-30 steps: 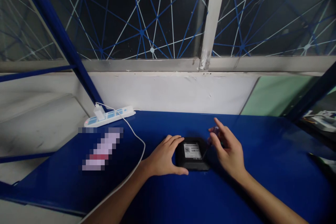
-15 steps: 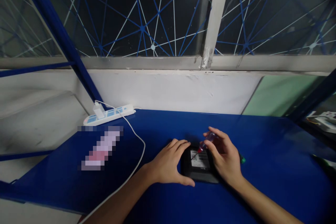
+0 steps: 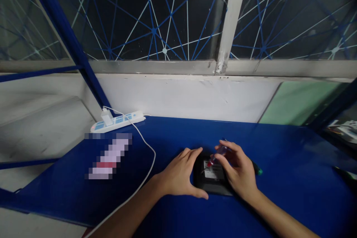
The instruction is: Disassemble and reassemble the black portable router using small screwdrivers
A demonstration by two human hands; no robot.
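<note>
On the blue tabletop lies a flat black device (image 3: 214, 187) with a white printed label (image 3: 214, 173) facing up. My left hand (image 3: 181, 174) is at its left side, fingers and thumb spread around that edge, and seems to touch the far corner. A screwdriver (image 3: 219, 154) with a clear purplish handle and a red collar is pinched in my right hand (image 3: 240, 169). Its thin shaft slants down to the left, with the tip near the device's left edge; exact contact cannot be made out. Part of the device's right side is hidden under my right hand.
A green-ended object (image 3: 259, 170) pokes out from behind my right hand. At the back left a white power strip (image 3: 119, 122) holds a charger (image 3: 106, 117), whose white cable (image 3: 152, 150) crosses the blue table (image 3: 178, 128). A pixelated pinkish item (image 3: 110, 158) lies at left.
The screwdriver leans lower, and its tip has shifted slightly toward the device's left edge. My left hand stays in about the same place. The whole view has shifted slightly.
</note>
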